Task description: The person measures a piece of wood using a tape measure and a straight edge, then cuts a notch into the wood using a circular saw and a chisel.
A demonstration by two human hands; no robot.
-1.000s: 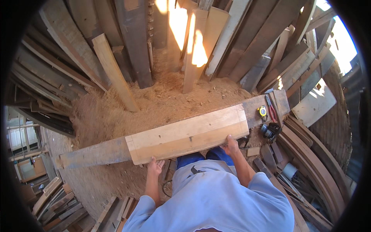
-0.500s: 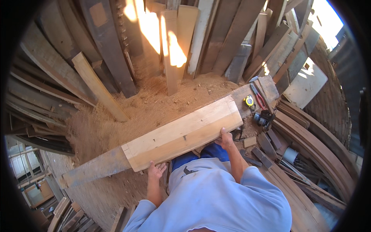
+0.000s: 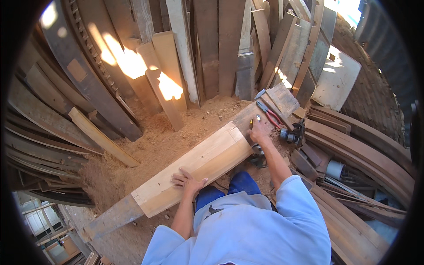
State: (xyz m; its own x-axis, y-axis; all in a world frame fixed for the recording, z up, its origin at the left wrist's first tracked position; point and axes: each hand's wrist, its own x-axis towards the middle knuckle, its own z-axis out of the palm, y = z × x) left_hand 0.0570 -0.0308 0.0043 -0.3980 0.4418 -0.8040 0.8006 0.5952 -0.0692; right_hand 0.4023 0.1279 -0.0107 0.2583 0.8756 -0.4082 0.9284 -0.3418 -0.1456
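A pale wooden board (image 3: 212,152), two-toned along its length, lies across a longer worn plank (image 3: 112,216) in front of me. My left hand (image 3: 189,181) rests on the board with its fingers spread, left of the board's middle. Past the board's right end, my right hand (image 3: 260,131) is closed around a yellow tape measure (image 3: 251,122), mostly covered by the fingers. Just beyond that hand lie red-handled pliers (image 3: 271,114) on the plank. A dark power tool (image 3: 289,134) sits to the right of my right hand.
Sawdust (image 3: 185,134) covers the ground beyond the board. Tall planks (image 3: 205,48) lean along the far side. Long stacked boards (image 3: 353,141) lie at the right, beside a grey-white cylinder (image 3: 334,169). Another dark tool (image 3: 258,154) is under the board's right end.
My left hand has moved from the board's near edge onto its top. My right hand has left the near edge, reached right and taken hold of the tape measure. The view has shifted.
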